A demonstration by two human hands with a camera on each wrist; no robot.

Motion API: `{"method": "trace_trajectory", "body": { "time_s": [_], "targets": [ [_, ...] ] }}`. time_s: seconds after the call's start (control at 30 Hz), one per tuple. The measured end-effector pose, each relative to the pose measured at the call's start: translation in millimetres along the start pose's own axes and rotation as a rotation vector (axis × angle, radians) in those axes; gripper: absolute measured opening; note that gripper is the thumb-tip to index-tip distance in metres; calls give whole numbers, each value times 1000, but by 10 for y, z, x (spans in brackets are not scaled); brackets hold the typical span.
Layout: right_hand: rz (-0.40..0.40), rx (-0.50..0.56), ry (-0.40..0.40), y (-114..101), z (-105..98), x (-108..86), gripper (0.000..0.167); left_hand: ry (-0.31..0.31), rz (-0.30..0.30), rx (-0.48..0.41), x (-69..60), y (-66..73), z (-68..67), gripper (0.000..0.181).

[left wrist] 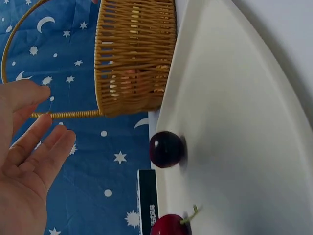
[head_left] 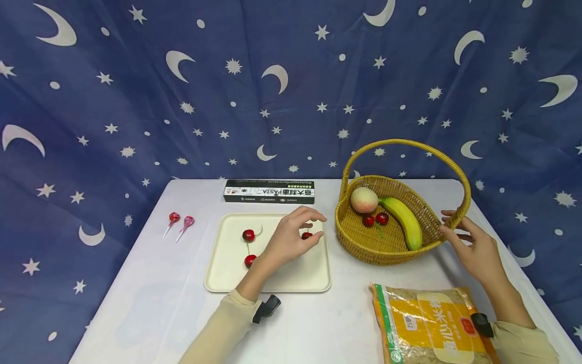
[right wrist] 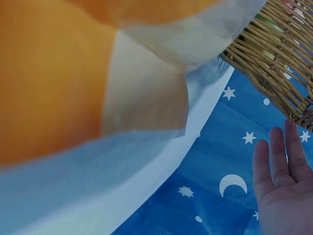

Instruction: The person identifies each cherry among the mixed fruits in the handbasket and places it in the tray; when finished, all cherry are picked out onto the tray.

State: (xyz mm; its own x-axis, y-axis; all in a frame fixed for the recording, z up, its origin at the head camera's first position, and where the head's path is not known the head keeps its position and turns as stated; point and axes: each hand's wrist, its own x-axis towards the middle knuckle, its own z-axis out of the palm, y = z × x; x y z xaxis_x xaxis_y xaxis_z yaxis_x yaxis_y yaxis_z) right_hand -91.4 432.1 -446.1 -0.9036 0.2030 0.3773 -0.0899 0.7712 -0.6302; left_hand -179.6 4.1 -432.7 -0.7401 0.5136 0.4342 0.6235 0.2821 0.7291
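Observation:
My left hand (head_left: 291, 235) hovers over the right part of a cream tray (head_left: 223, 283), thumb and fingers apart with nothing between them. Beneath its fingers lies a red cherry (head_left: 306, 235), partly hidden in the head view. Two more cherries, one at the upper left (head_left: 248, 235) and one lower (head_left: 250, 261), rest on the tray. At the right side of the wicker basket (head_left: 377, 257), my right hand (head_left: 475, 247) has its fingers extended by the handle base. In the basket are a peach (head_left: 364, 200), a banana (head_left: 404, 220) and two cherries (head_left: 375, 219).
A black pasta box (head_left: 269, 192) lies behind the tray. Two lollipops (head_left: 180, 223) are on the white table (head_left: 150, 283) at the left. An orange and yellow bag of grain (head_left: 432, 323) lies in front of the basket, beside the right forearm. The tall basket handle (head_left: 400, 142) arches upward.

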Motion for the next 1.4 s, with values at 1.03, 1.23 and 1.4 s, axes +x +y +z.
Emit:
{"method": "trace_trajectory", "body": {
  "time_s": [1.03,1.23,1.4],
  "targets": [
    [3,-12,-5,-12,2,-18,39,-105,62,92,609,205,483,33],
    [2,-42,-2,-17,4,0,39,-125,45,82,673,208,548,32],
    [-3,-37,-9,-8,9,6,40,-157,8,127,745,197,634,33]
  ]
}}
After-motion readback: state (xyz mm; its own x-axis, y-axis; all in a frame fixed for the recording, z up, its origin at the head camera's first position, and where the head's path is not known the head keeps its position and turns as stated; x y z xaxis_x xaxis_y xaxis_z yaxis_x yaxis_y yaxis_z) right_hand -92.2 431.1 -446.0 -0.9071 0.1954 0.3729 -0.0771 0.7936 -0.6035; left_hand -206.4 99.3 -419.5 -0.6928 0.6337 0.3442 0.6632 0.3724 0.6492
